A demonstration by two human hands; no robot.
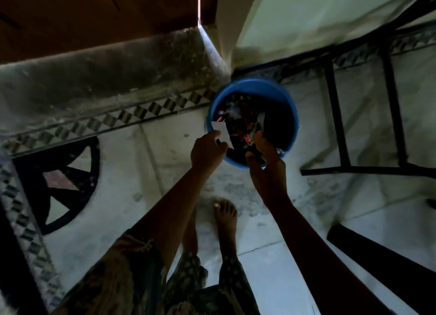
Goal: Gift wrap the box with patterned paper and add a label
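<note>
A blue bin [291,116] stands on the tiled floor [151,173], close to the corner where a grey stone step [118,67] under a brown door [94,12] meets a pale wall [306,20]. Both hands are above the near rim of the bin. The left hand [207,149] has its fingers curled on a pale paper piece [220,129], which hangs over the left rim. The right hand [266,166] grips a bundle of patterned paper scraps [245,128], dark with red marks, and this bundle reaches down into the bin. The light is dim, so I cannot tell what else lies at the bottom of the bin.

Just to the right of the bin there is a black metal frame [337,116] with upright bars and a low cross bar; it closes that side. A second dark bar [377,262] crosses the floor near the bottom right corner. On the left, the floor has a checkered border strip [132,116] and a black round motif [59,185], and this side is open. A bare foot [225,218] stands on the floor near the bin, between the two forearms.
</note>
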